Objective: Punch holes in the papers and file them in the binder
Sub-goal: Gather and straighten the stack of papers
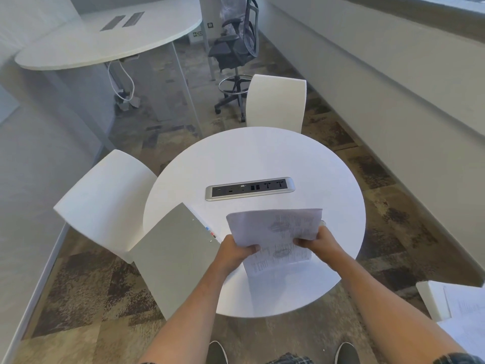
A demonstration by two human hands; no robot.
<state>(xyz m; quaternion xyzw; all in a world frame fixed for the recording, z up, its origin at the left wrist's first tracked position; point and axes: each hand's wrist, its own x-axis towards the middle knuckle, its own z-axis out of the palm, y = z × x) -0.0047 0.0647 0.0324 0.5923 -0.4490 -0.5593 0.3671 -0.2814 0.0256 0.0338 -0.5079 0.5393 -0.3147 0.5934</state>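
A stack of printed papers (275,229) is held up over the near part of the round white table (252,158). My left hand (235,249) grips the stack's lower left edge and my right hand (319,243) grips its right side. The top sheets bend away from the lower ones. A grey binder (173,258) lies shut at the table's left edge, overhanging it, with coloured tabs showing along its far side. No hole punch shows in view; something small and white peeks out behind the papers by my right hand.
A silver power socket strip (249,188) is set into the table's middle. White chairs stand at the left (105,203) and far side (275,101). More papers (464,308) lie on a white surface at the lower right. A black office chair (236,53) stands further back.
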